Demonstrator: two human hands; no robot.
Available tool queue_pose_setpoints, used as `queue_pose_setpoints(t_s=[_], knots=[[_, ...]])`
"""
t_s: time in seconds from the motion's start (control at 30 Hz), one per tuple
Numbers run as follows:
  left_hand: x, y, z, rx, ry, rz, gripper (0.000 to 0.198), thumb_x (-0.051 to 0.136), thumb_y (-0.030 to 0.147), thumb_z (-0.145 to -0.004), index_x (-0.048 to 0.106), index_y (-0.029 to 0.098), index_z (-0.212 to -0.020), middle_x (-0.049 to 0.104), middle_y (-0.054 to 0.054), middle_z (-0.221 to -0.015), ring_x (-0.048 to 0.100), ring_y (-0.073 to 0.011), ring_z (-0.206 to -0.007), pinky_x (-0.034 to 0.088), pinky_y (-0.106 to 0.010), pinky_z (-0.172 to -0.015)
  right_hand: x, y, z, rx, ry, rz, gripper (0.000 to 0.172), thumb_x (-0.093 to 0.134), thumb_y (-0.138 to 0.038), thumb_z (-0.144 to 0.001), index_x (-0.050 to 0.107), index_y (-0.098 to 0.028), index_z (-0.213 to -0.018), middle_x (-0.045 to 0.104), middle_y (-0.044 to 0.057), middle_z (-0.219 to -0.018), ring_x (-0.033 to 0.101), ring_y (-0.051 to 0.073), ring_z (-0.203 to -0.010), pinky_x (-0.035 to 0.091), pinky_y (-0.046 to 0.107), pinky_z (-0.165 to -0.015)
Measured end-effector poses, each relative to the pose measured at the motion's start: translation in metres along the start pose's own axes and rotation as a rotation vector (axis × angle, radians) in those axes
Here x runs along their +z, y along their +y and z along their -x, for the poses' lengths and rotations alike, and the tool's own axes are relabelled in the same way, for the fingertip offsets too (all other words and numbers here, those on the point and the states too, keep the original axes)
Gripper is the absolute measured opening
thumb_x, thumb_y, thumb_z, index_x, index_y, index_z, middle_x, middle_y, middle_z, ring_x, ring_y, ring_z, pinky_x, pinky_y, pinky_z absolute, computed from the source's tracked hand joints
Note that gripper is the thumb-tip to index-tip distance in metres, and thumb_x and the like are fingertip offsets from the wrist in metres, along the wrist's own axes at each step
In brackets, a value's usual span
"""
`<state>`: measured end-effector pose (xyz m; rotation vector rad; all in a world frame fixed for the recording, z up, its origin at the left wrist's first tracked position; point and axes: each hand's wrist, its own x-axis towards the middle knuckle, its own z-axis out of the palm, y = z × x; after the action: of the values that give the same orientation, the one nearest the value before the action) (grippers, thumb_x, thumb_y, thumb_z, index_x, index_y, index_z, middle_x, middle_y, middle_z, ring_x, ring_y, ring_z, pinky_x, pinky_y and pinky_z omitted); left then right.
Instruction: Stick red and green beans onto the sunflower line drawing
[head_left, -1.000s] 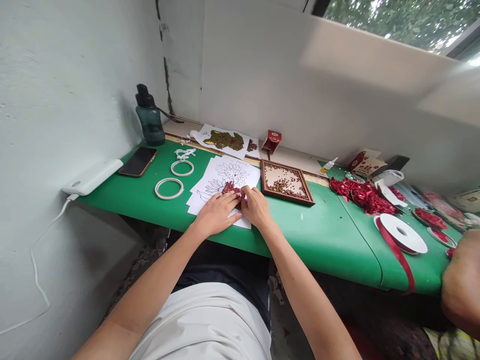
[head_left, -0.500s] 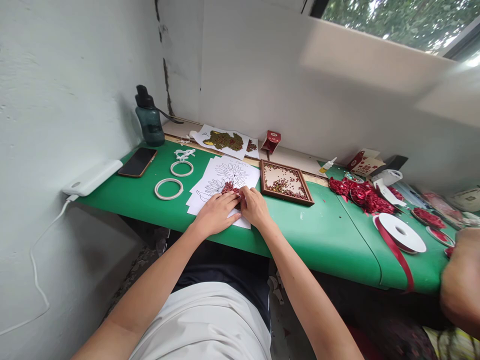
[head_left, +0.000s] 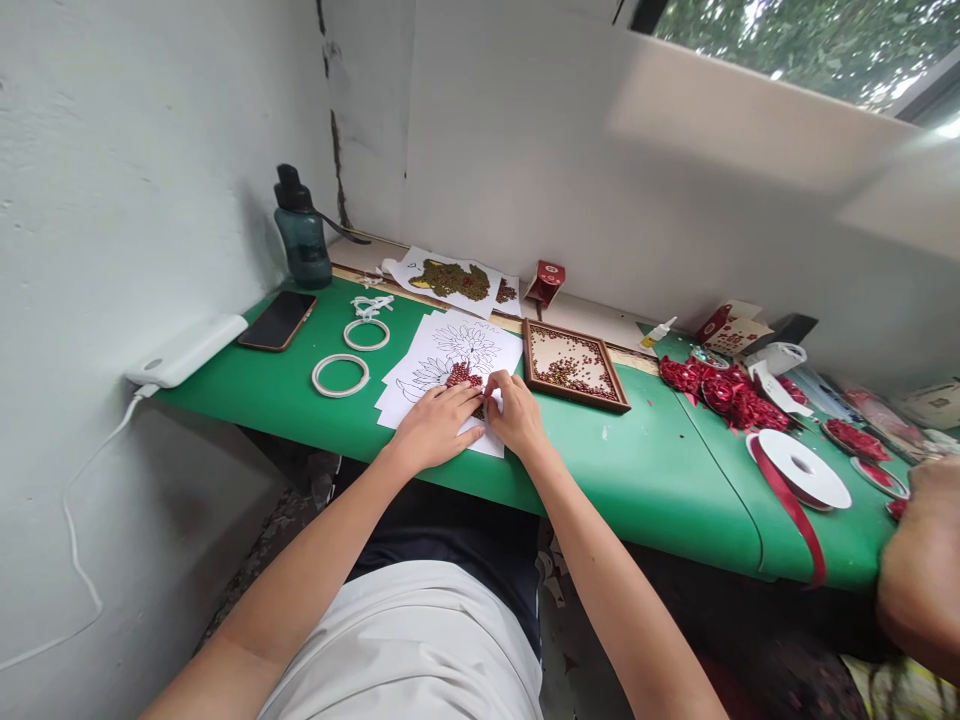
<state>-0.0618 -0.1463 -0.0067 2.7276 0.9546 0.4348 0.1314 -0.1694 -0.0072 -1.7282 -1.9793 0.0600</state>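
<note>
A white sheet with a line-drawn flower (head_left: 465,338) lies on the table, other sheets under it. Small dark red beans (head_left: 463,374) cover part of the drawing. My left hand (head_left: 435,425) rests flat on the paper just below the beans, fingers stretched out. Close to its fingertips, my right hand (head_left: 516,412) is closed in a pinch above the sheet; what its fingers hold, if anything, is too small to make out. To the right of my right hand is a brown-framed tray (head_left: 624,408) with loose red and green beans scattered in it.
Two white rings (head_left: 340,392), a phone (head_left: 277,321), a water bottle (head_left: 304,240) and a white power bank-like box (head_left: 187,350) stand left. Behind lies a bean-covered animal picture (head_left: 454,280). Rightward are a glue bottle (head_left: 658,333), red ribbon flowers (head_left: 739,395), a ribbon spool (head_left: 829,485) and another person's arm (head_left: 922,570).
My right hand has shifted slightly right, away from my left fingertips, still pinched. My left hand stays on the paper. The other person's arm at the right edge has moved a little.
</note>
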Motion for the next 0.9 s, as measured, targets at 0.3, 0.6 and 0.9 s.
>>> queue_pose_setpoints(t_s=[0.3,0.6,0.9], knots=[[0.0,0.0,-0.001,0.002,0.009,-0.001,0.055,0.041,0.048,-0.108,0.045,0.025,-0.157,0.045,-0.003,-0.165,0.036,-0.0226,-0.156,0.031,-0.045,-0.127,0.002,-0.002,-0.003,-0.023,0.01,0.105,0.027,0.047,-0.005,-0.085,0.051,-0.023,-0.104,0.068,0.007,-0.094,0.058,0.027,-0.092,0.04,0.036,-0.079],[0.0,0.0,0.0,-0.01,-0.017,-0.009,0.055,0.04,0.049,-0.108,0.045,0.026,-0.158,0.043,-0.001,-0.166,0.034,-0.0232,-0.157,0.03,-0.045,-0.128,0.002,0.002,-0.001,-0.036,0.04,0.0,0.028,0.05,-0.006,-0.079,0.05,-0.024,-0.101,0.064,0.004,-0.083,0.055,0.025,-0.085,0.037,0.033,-0.071],[0.001,-0.002,-0.001,-0.011,-0.033,-0.005,0.056,0.042,0.049,-0.107,0.045,0.026,-0.158,0.04,0.0,-0.168,0.033,-0.0232,-0.157,0.031,-0.047,-0.127,-0.001,0.012,0.0,0.102,0.26,-0.205,0.02,0.046,-0.007,-0.077,0.046,-0.024,-0.086,0.056,0.0,-0.081,0.049,0.019,-0.075,0.036,0.03,-0.069]])
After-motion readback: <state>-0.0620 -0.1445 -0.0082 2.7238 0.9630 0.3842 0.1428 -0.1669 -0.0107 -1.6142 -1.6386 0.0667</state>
